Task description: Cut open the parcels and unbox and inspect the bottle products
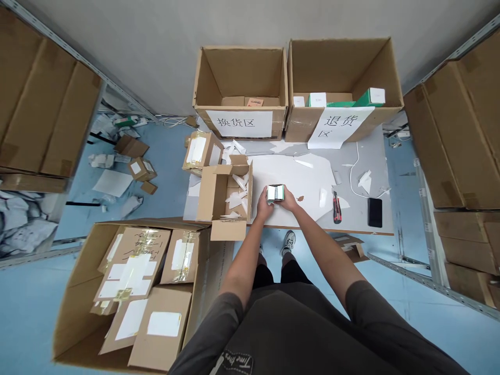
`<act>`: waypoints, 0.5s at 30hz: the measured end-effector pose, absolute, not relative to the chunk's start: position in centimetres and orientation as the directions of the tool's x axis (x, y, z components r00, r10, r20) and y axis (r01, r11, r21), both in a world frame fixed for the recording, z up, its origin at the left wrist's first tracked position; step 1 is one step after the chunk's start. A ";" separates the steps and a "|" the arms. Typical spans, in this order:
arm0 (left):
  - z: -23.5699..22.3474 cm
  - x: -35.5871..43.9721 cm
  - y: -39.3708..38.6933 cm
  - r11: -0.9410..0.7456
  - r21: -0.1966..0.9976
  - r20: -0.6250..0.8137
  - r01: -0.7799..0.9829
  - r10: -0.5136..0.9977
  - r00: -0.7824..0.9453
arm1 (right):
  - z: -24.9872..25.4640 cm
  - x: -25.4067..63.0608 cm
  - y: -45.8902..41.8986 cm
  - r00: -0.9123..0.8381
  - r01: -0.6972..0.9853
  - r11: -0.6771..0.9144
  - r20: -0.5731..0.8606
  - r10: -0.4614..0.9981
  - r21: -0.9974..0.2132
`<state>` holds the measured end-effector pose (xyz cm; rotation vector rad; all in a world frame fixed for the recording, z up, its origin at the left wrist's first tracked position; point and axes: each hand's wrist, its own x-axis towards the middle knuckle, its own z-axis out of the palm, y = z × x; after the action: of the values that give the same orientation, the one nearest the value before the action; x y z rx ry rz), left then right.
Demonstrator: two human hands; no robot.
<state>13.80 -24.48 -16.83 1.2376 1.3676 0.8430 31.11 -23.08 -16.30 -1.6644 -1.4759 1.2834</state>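
Observation:
A small green and white box [275,192] is held between my two hands over the front part of the table. My left hand [264,204] grips its left side, and my right hand [288,199] is closed on its right side. Just left of my hands stands an open cardboard box [213,192] with white paper scraps inside. To the right, a red and black utility knife [336,207] lies near the table's front edge, with a black phone [375,212] farther right.
Two large labelled cartons stand at the back: the left carton [242,122] and the right carton [300,127], which holds green and white boxes. A taped parcel [203,151] sits at left. A big carton [72,307] of parcels stands lower left. Shelf uprights [425,219] flank the table.

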 end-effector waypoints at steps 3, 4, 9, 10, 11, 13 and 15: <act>-14.7 13.7 -25.2 0.149 0.961 -0.176 0.233 0.980 0.096 | -16.2 31.1 -23.1 -0.074 0.412 -0.216 -0.268 0.960 -0.885; -13.8 13.6 -25.5 0.126 0.965 -0.153 0.228 0.983 0.105 | -16.1 31.1 -23.1 -0.078 0.406 -0.205 -0.257 0.963 -0.891; -10.4 13.4 -25.8 0.036 0.967 -0.070 0.252 0.990 0.125 | -15.0 31.2 -23.2 -0.072 0.378 -0.199 -0.243 0.967 -0.904; -10.1 13.3 -25.6 0.031 0.964 -0.067 0.264 0.989 0.129 | -14.7 31.2 -23.2 -0.072 0.375 -0.201 -0.245 0.967 -0.905; -10.0 13.1 -25.4 0.030 0.961 -0.070 0.275 0.989 0.134 | -14.4 31.3 -23.2 -0.075 0.374 -0.202 -0.247 0.966 -0.905; -10.4 12.8 -24.9 0.051 0.954 -0.094 0.296 0.986 0.135 | -13.8 31.3 -23.1 -0.097 0.382 -0.202 -0.257 0.962 -0.902; -11.6 12.4 -24.6 0.091 0.950 -0.133 0.298 0.983 0.125 | -13.3 31.3 -23.0 -0.123 0.400 -0.201 -0.270 0.955 -0.894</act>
<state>12.38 -24.62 -11.60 1.3974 1.3607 0.8641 31.34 -22.97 -13.32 -1.6046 -1.5140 1.3166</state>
